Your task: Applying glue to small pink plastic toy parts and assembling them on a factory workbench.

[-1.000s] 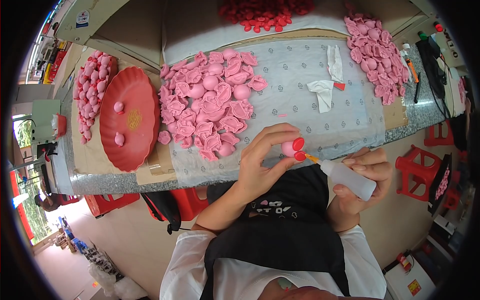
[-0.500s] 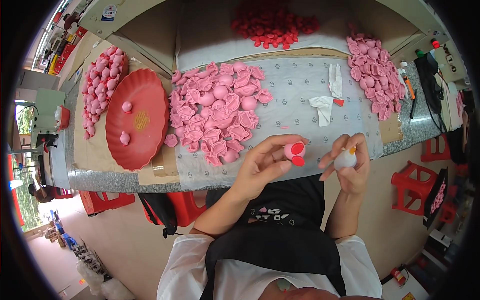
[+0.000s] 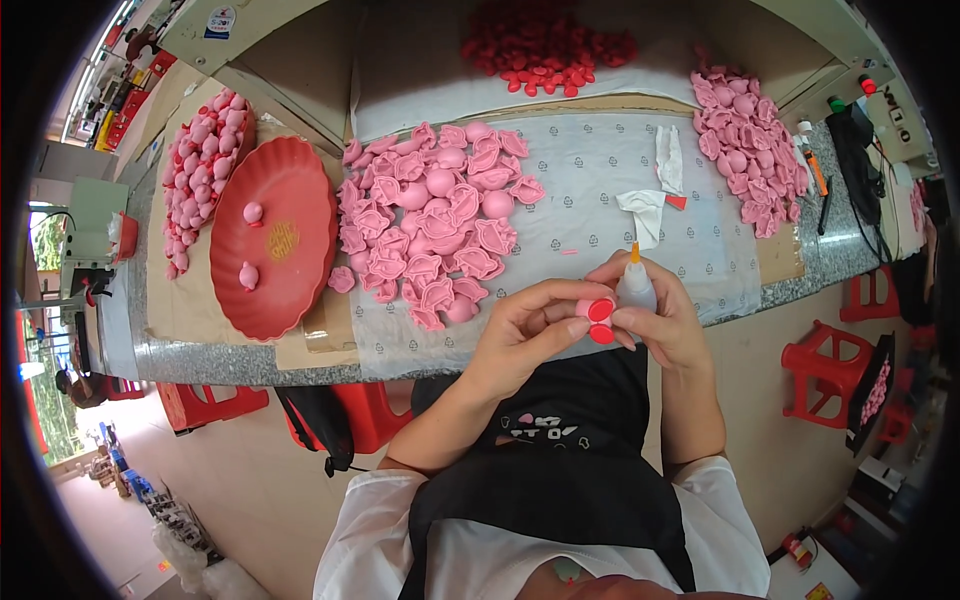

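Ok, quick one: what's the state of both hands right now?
Left hand: closed, pinching the pink piece with two red discs.
Right hand: closed around the translucent bottle, nozzle up, thumb at the piece's edge.

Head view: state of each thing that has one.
Pink piece, pinched, red ovals on it
Left hand, closed on that piece
Right hand, gripping bottle, thumb at the piece
Bottle, orange tip clear of the piece
Red plate, two pink balls in it
Pink parts, piled
Red parts, heaped
White strips, lying loose
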The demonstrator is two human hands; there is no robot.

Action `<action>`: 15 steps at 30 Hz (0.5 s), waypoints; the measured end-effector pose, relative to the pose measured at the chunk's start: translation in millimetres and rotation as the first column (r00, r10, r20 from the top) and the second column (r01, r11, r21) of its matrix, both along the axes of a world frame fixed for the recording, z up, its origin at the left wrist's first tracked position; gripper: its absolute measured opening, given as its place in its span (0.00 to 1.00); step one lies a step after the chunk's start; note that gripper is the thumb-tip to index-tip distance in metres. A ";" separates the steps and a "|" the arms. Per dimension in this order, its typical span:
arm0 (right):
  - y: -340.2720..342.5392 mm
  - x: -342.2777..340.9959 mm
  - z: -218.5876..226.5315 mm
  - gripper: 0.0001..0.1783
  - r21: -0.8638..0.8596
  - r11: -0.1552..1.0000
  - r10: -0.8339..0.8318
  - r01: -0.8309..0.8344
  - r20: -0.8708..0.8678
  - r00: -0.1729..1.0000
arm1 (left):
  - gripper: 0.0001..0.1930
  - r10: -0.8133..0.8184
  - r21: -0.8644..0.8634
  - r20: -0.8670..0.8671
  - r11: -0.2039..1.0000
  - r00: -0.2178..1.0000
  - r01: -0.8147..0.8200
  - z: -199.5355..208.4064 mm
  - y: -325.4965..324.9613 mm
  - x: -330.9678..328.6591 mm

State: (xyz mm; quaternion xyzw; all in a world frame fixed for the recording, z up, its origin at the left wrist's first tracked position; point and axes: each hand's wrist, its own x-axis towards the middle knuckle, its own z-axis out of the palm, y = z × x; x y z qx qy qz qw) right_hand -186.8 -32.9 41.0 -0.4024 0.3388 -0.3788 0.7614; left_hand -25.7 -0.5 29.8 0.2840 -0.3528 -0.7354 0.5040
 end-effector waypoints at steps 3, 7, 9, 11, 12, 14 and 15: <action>-0.5 -2.6 -3.9 0.17 -0.005 0.999 0.042 -0.042 0.042 0.998 | 0.12 -0.032 -0.003 -0.032 1.000 0.999 0.031 -2.0 -1.2 -0.6; -2.8 -3.5 -4.6 0.16 0.001 0.996 0.085 -0.085 0.045 0.995 | 0.12 -0.060 0.036 -0.090 0.997 0.994 0.064 -3.6 -2.1 -0.5; -3.1 -3.8 -4.6 0.16 0.030 0.995 0.094 -0.095 0.039 0.995 | 0.11 -0.071 0.046 -0.076 0.996 0.995 0.075 -5.9 -2.1 0.3; -3.2 -4.2 -5.2 0.16 0.045 0.994 0.095 -0.097 0.049 0.994 | 0.11 -0.083 0.056 -0.062 0.995 0.995 0.086 -6.9 -2.5 0.1; -3.1 -3.8 -5.1 0.16 0.047 0.994 0.095 -0.097 0.049 0.994 | 0.11 -0.083 0.049 -0.076 0.995 0.994 0.087 -7.3 -2.9 -0.1; -2.9 -2.7 -4.3 0.16 0.083 0.992 0.090 -0.095 0.066 0.994 | 0.11 -0.084 0.044 -0.090 0.995 0.992 0.089 -8.0 -2.9 -0.3; -2.8 -3.2 -5.0 0.16 0.084 0.992 0.088 -0.094 0.066 0.994 | 0.10 -0.089 0.049 -0.086 0.994 0.992 0.093 -8.3 -3.1 -0.3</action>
